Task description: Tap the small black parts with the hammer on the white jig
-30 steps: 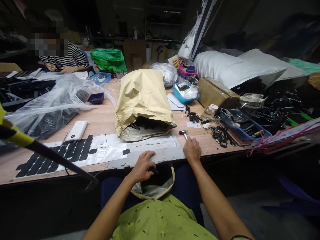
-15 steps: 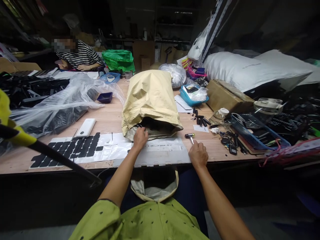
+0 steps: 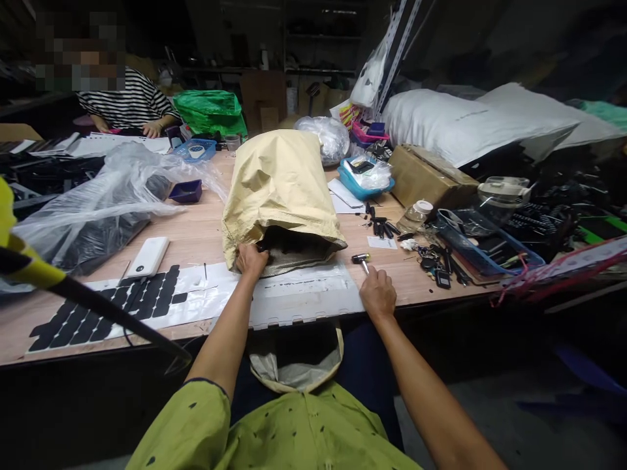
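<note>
A tan sack (image 3: 279, 189) lies on the wooden table (image 3: 196, 235) with its open mouth facing me. My left hand (image 3: 251, 260) reaches into that mouth at its left corner, fingers curled among dark pieces inside; what they hold is hidden. My right hand (image 3: 377, 292) rests on the table's front edge, closed on the handle of a small hammer (image 3: 361, 260) whose head points away from me. A white sheet (image 3: 294, 294) lies under both hands. An open bag (image 3: 294, 362) sits in my lap.
Black flat pieces (image 3: 112, 307) in rows and a white power bank (image 3: 147, 256) lie at the left, by clear plastic bags (image 3: 93, 202). Trays, keys and small black parts (image 3: 441, 254) crowd the right. A person in a striped shirt (image 3: 127, 108) sits far left.
My left hand went from the table's front edge up to the sack's mouth, then shifted left into its corner. My right hand stayed on the hammer.
</note>
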The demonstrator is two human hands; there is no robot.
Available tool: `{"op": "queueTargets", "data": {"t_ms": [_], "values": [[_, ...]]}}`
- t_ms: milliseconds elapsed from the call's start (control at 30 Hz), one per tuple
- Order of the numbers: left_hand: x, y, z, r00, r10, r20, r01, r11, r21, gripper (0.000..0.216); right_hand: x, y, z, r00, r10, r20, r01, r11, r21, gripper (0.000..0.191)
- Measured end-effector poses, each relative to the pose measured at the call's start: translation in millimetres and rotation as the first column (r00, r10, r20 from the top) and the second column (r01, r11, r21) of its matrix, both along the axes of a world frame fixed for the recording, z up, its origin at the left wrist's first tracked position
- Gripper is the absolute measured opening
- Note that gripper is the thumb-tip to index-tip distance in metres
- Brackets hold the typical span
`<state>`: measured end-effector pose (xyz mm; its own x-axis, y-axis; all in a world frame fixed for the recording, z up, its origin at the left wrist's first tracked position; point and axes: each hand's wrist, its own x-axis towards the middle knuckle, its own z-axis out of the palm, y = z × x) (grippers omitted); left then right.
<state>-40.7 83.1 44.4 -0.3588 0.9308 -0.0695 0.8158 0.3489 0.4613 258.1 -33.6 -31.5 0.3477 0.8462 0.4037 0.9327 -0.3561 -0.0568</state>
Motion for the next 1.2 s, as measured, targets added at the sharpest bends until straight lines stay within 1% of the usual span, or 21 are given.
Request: {"op": "queueTargets", "data": {"t_ms": [67, 100, 167, 200, 233, 300, 333, 400, 467, 633, 700, 767, 833, 867, 967, 1033, 1100, 1200], "values": [[-4, -15, -4.0, 1.000, -0.028, 0.001, 0.027, 0.995, 0.091, 0.023, -1, 0, 1.7, 1.000, 0.003, -0.009, -0.003, 1.000, -0.010, 0.034], [-4, -25, -6.7, 0.998, -0.065, 0.008, 0.063, 0.990, 0.127, 0.023, -1, 0, 2.6, 1.000, 0.002, -0.012, -0.003, 1.000, -0.015, 0.034], [2, -44, -12.9, 0.979, -0.199, 0.046, 0.189, 0.968, 0.163, 0.022, -2, -1, 4.1, 1.000, -0.002, -0.017, 0.002, 1.000, -0.024, 0.035], [8, -53, -16.1, 0.954, -0.291, 0.070, 0.276, 0.945, 0.174, 0.022, -2, -1, 4.7, 1.000, -0.005, -0.018, 0.005, 1.000, -0.025, 0.035], [15, -60, -19.3, 0.917, -0.390, 0.089, 0.369, 0.910, 0.189, 0.021, -2, 0, 5.2, 1.000, -0.008, -0.018, 0.008, 1.000, -0.023, 0.035], [31, -70, -25.1, 0.828, -0.554, 0.092, 0.526, 0.822, 0.218, 0.020, -2, 0, 5.9, 1.000, -0.008, -0.018, 0.008, 1.000, -0.019, 0.035], [39, -73, -27.6, 0.791, -0.607, 0.083, 0.579, 0.785, 0.220, 0.020, -2, -1, 6.1, 1.000, -0.006, -0.020, 0.006, 1.000, -0.018, 0.035], [51, -74, -31.9, 0.743, -0.666, 0.071, 0.644, 0.739, 0.199, 0.019, -2, -1, 6.4, 1.000, 0.001, -0.023, -0.001, 1.000, -0.019, 0.035], [58, -71, -35.7, 0.722, -0.687, 0.076, 0.667, 0.722, 0.187, 0.019, -3, -1, 6.7, 1.000, 0.005, -0.029, -0.006, 1.000, -0.016, 0.035], [59, -67, -43.6, 0.719, -0.685, 0.117, 0.653, 0.723, 0.226, 0.019, -4, -1, 10.8, 0.997, 0.002, -0.078, -0.003, 1.000, -0.010, 0.037], [59, -66, -45.3, 0.716, -0.685, 0.134, 0.650, 0.725, 0.229, 0.018, -1, -2, 13.6, 0.989, 0.015, -0.150, -0.017, 1.000, -0.017, 0.037], [59, -66, -46.2, 0.718, -0.680, 0.151, 0.645, 0.731, 0.224, 0.017, 2, -5, 15.6, 0.963, 0.034, -0.268, -0.035, 0.999, 0.001, 0.037], [60, -66, -46.2, 0.723, -0.671, 0.161, 0.638, 0.739, 0.217, 0.017, 1, -11, 16.1, 0.909, 0.090, -0.407, -0.066, 0.995, 0.071, 0.037], [60, -66, -46.0, 0.725, -0.668, 0.164, 0.635, 0.742, 0.213, 0.016, -1, -15, 16.0, 0.869, 0.143, -0.473, -0.096, 0.988, 0.124, 0.037], [61, -67, -44.5, 0.731, -0.659, 0.178, 0.629, 0.752, 0.197, 0.017, -19, -32, 16.7, 0.706, 0.356, -0.612, -0.227, 0.932, 0.282, 0.037], [61, -67, -43.3, 0.735, -0.652, 0.187, 0.626, 0.758, 0.183, 0.017, -36, -43, 19.1, 0.622, 0.445, -0.644, -0.289, 0.895, 0.339, 0.037], [61, -67, -42.1, 0.735, -0.651, 0.191, 0.627, 0.759, 0.175, 0.018, -51, -51, 21.8, 0.587, 0.490, -0.644, -0.324, 0.872, 0.368, 0.036], [62, -67, -40.8, 0.729, -0.658, 0.190, 0.635, 0.753, 0.172, 0.017, -62, -57, 22.1, 0.575, 0.514, -0.637, -0.356, 0.858, 0.370, 0.036]]}}
